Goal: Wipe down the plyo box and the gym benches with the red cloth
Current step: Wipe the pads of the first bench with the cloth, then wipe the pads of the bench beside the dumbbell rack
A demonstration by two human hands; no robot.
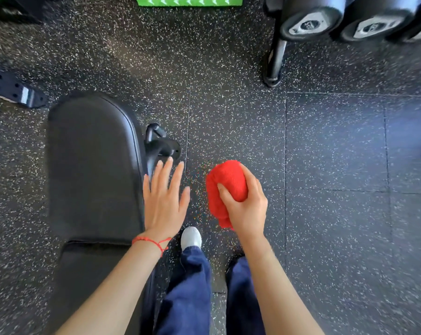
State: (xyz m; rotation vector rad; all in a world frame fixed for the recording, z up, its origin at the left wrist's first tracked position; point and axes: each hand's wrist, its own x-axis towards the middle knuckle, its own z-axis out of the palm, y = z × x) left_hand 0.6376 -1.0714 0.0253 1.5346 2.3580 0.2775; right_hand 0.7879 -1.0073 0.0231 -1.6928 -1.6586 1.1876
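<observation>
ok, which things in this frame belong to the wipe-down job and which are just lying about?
Job:
- red cloth, bunched in the right hand
- black gym bench, beside the open left hand

Lying about:
- dumbbells on their rack, top right
- rack foot
- green item at the top edge
- black metal part, far left

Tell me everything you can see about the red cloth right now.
The red cloth is a bright red, towel-like fabric, bunched into a rounded wad with a loose end hanging below. The right hand has it in its grip, thumb across the front and fingers around the far side. It is held in the air above the speckled floor, to the right of the black padded bench and not touching it.
</observation>
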